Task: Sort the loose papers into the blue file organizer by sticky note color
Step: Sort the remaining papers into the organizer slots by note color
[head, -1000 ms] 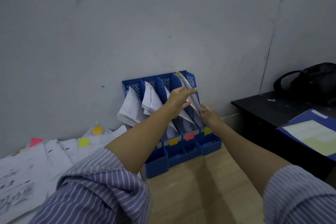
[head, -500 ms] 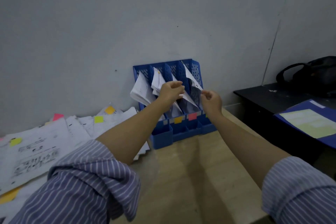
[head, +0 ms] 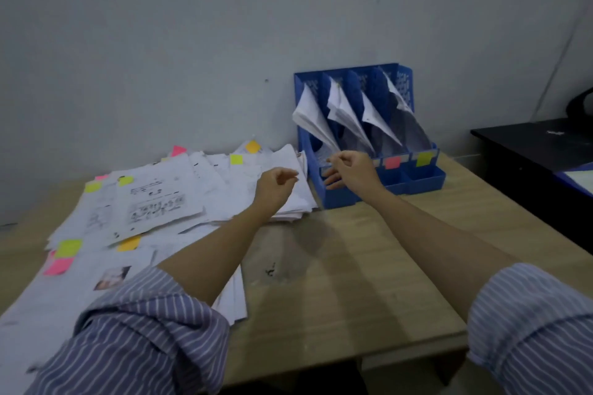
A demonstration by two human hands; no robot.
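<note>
The blue file organizer [head: 426, 176] stands against the wall with white sheets leaning in its several slots. A pink label [head: 392, 162] and a yellow label [head: 424, 158] mark its two right slots. Loose papers [head: 167, 199] with yellow, pink and orange sticky notes spread over the table's left side. My left hand [head: 276, 187] hovers over the pile's right edge, fingers loosely curled, holding nothing. My right hand [head: 353, 170] hangs in front of the organizer's left trays, fingers loosely curled and empty.
The wooden table [head: 353, 266] carries everything and ends near my sleeves. A black desk [head: 532, 151] with a blue folder [head: 577, 176] stands at the right. A grey wall runs close behind the organizer.
Both hands let go of the sheets in the organizer and drew back toward me. My left hand moved left over the loose pile. The view swung left and down.
</note>
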